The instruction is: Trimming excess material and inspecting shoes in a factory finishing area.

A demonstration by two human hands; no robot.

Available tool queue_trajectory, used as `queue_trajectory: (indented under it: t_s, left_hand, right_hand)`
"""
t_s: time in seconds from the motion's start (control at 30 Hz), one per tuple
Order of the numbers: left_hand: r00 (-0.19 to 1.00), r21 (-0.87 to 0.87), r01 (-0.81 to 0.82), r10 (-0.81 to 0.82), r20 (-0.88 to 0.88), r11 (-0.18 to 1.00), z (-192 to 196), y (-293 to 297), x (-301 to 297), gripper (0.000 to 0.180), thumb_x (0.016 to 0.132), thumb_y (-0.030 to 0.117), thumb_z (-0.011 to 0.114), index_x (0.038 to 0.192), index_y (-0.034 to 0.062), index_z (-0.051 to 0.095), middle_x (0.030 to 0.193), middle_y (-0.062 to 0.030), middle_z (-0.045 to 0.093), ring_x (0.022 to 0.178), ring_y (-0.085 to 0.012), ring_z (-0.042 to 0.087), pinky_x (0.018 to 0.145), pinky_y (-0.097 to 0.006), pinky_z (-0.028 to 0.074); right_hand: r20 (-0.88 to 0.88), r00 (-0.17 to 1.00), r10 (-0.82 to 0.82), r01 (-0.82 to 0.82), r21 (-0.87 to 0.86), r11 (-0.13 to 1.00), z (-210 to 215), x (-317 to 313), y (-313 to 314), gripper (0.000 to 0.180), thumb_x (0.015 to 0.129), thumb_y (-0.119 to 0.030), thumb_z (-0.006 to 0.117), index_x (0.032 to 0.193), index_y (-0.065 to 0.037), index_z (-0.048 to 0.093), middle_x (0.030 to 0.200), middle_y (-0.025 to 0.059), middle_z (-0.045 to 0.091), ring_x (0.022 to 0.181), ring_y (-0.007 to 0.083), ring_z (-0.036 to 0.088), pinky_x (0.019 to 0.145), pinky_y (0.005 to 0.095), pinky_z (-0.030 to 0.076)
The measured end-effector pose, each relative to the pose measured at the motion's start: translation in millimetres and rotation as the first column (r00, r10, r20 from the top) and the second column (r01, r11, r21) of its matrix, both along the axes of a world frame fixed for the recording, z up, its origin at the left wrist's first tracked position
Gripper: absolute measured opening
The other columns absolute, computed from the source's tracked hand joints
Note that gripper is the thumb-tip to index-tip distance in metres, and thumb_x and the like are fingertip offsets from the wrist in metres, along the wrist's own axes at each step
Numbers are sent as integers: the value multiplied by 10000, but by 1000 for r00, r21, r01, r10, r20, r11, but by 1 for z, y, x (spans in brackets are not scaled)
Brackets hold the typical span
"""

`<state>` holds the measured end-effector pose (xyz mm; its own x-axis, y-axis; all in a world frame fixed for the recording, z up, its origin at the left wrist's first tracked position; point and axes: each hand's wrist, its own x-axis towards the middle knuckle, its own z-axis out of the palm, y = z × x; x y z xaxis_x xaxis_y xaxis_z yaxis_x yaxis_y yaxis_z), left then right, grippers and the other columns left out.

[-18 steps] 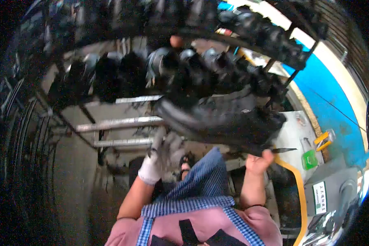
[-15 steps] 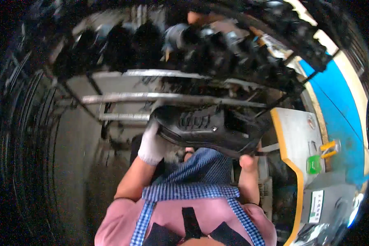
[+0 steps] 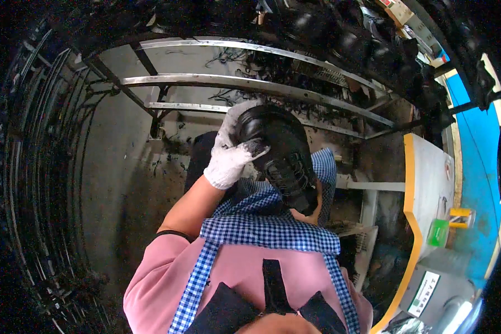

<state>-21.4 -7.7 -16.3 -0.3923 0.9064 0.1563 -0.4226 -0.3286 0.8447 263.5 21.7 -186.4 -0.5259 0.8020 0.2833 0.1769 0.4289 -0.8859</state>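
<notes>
A black lace-up shoe (image 3: 286, 147) is held in front of my apron, tilted, with its rounded toe up and to the left and its laces facing toward me. My left hand (image 3: 228, 153), in a white glove with dark smudges on the fingertips, grips the toe end, its thumb lying across the upper. At the lower right end of the shoe is my right hand (image 3: 313, 214), bare where it shows. Most of it is hidden behind the shoe, but it is closed on that end.
Ahead stands a metal rack (image 3: 250, 83) with dark shoes crowded along its top. To the right is a white worktable (image 3: 428, 167) with a yellow edge, carrying a green container (image 3: 438, 232) and a yellow item (image 3: 461, 217). Dark racking (image 3: 44, 167) lines the left. Black scraps litter the floor.
The shoe has turned from lying crosswise to a steep tilt, its laces now toward me. My left hand has risen and moved right; my right hand has shifted left, mostly behind the shoe.
</notes>
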Motion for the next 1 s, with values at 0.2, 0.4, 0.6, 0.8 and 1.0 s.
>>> queue_trajectory:
  t_s: [0.2, 0.4, 0.6, 0.8, 1.0]
  left_hand:
    - [998, 26, 0, 2, -55, 1000, -11, 4, -10, 744, 609, 142, 727, 1273, 39, 409, 1197, -77, 500, 1134, -194, 452, 991, -326, 339]
    - [992, 36, 39, -43, 122, 999, -11, 6, -19, 784, 600, 166, 742, 1287, 42, 385, 1197, -88, 503, 1118, -221, 471, 969, -340, 364]
    - [868, 86, 116, -143, 476, 990, -60, -3, -43, 653, 669, 302, 757, 1218, 100, 466, 1174, -81, 540, 1085, -287, 512, 912, -437, 435]
    - [803, 222, 68, -186, 566, 973, -68, 3, -48, 545, 758, 361, 665, 1202, 86, 507, 1216, -90, 535, 1127, -299, 488, 971, -457, 377]
    - [774, 238, 91, -219, 594, 967, -72, 3, -54, 530, 800, 308, 623, 1249, 76, 466, 1250, -102, 506, 1137, -297, 481, 988, -436, 365]
  right_hand:
    - [-33, 992, -121, 125, 311, 942, 27, 4, 4, 1027, 557, -397, 762, 1367, -23, 253, 1371, 218, 312, 1257, 364, 331, 1032, 460, 273]
    - [194, 938, -287, 158, 496, 854, 47, 6, 10, 931, 622, -377, 744, 1365, -68, 275, 1355, 217, 338, 1224, 382, 373, 999, 478, 329]
    - [85, 987, -138, 70, 543, 837, 83, 2, 8, 777, 754, -457, 623, 1337, -33, 333, 1296, 265, 390, 1160, 416, 418, 982, 483, 337]
    - [129, 980, -149, 21, 682, 731, 99, -5, 10, 788, 697, -267, 725, 1331, -37, 318, 1219, 246, 476, 1039, 389, 525, 824, 436, 454]
    - [134, 990, -42, -51, 620, 783, 106, -9, 10, 839, 636, -291, 756, 1316, -12, 351, 1247, 257, 455, 1111, 397, 477, 923, 460, 402]
